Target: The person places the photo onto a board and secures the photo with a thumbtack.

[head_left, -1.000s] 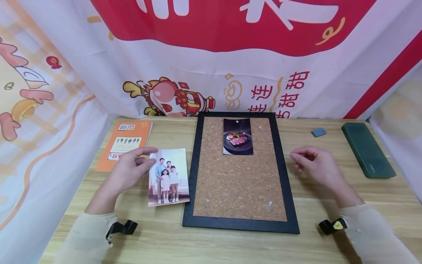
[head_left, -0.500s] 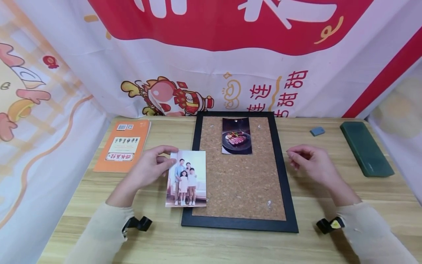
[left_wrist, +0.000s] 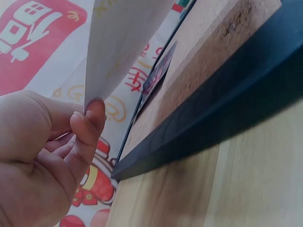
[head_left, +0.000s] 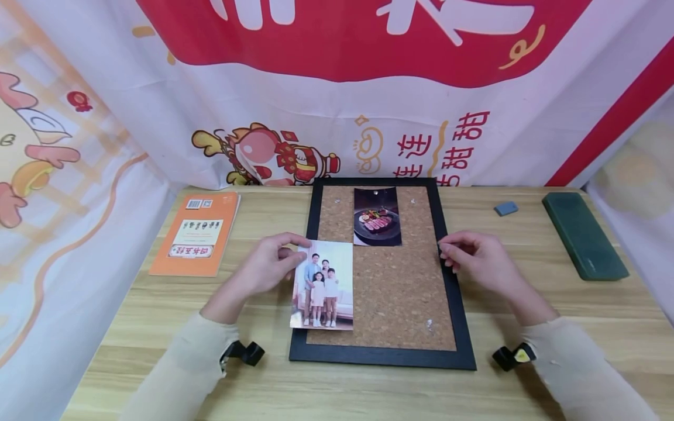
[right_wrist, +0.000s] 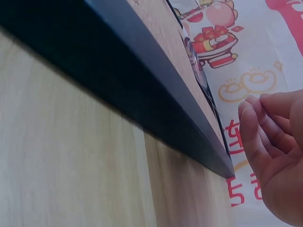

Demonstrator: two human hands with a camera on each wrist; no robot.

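Note:
My left hand (head_left: 270, 264) pinches the upper left corner of a family photo (head_left: 332, 307) between thumb and fingers. In the left wrist view the photo's pale back (left_wrist: 116, 47) rises from the fingertips, held off the board. It overlaps the left side of a black-framed cork board (head_left: 383, 356) in the head view. A steak photo (head_left: 377, 217) hangs at the board's top middle under a clear push pin (head_left: 375, 192). My right hand (head_left: 476, 262) is over the board's right rim, fingers loosely curled and thumb close to them, with nothing visible between them.
More clear push pins sit on the cork, one at top right (head_left: 412, 201) and one at lower right (head_left: 429, 323). An orange book (head_left: 192, 257) lies left on the wooden table (head_left: 253, 392). A blue eraser (head_left: 506, 209) and a dark green case (head_left: 584, 237) lie right.
My left hand has carried the family photo rightward from beside the board to over its left part. My right hand has shifted left to the board's right rim.

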